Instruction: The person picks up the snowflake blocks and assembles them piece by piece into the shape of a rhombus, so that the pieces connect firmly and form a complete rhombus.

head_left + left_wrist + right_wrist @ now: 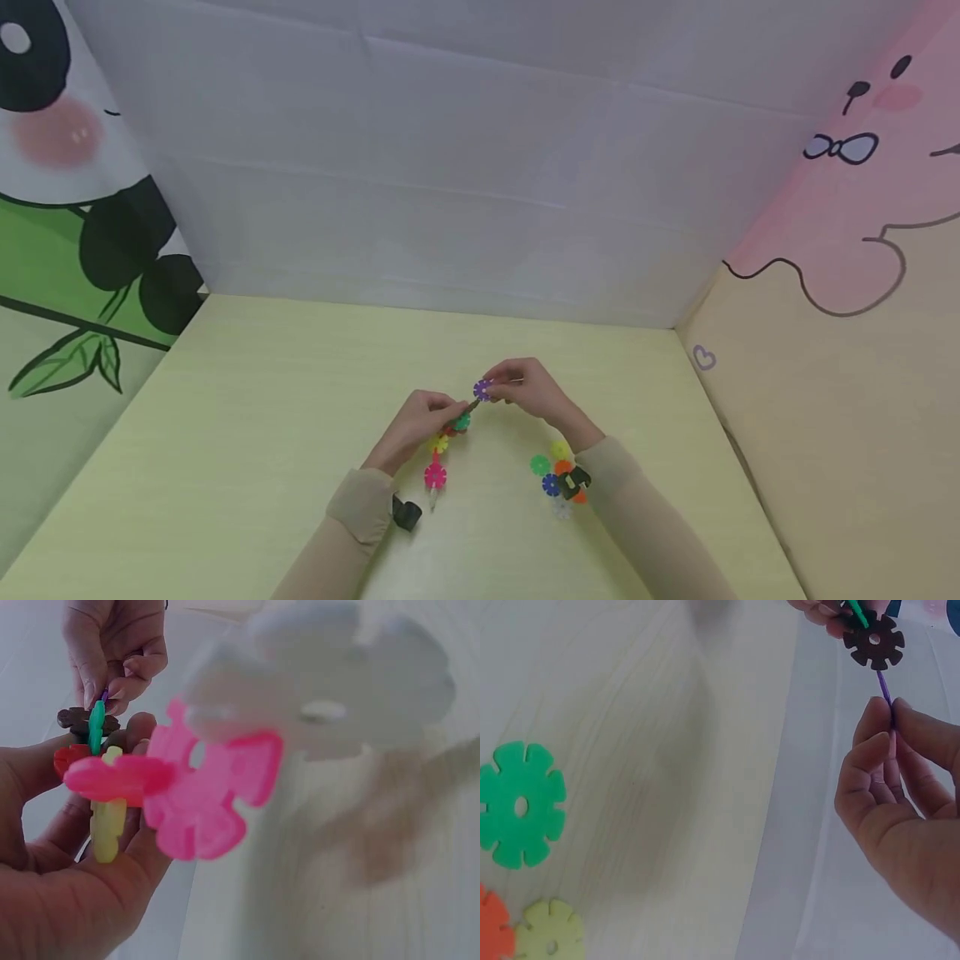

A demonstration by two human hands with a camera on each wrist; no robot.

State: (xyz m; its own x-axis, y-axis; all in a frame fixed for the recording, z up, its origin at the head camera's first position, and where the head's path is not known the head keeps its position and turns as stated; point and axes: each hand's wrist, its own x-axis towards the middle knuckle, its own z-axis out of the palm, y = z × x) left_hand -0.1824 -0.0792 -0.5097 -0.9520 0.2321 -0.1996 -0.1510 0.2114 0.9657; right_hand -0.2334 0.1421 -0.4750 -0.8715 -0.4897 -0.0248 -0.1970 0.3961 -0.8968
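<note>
My left hand grips a chain of slotted plastic snowflake discs near its upper end. In the left wrist view the chain shows a white disc, pink ones, a yellow disc, a red disc, a green disc and a brown disc. Between thumb and fingers, my right hand pinches a purple snowflake disc. Seen edge-on in the right wrist view, the purple disc meets the rim of the brown one; whether their slots interlock, I cannot tell.
Loose discs lie on the pale table beneath my right forearm, among them a green one, a blue one and an orange one. Black wrist cameras sit at both cuffs. A white panel stands behind.
</note>
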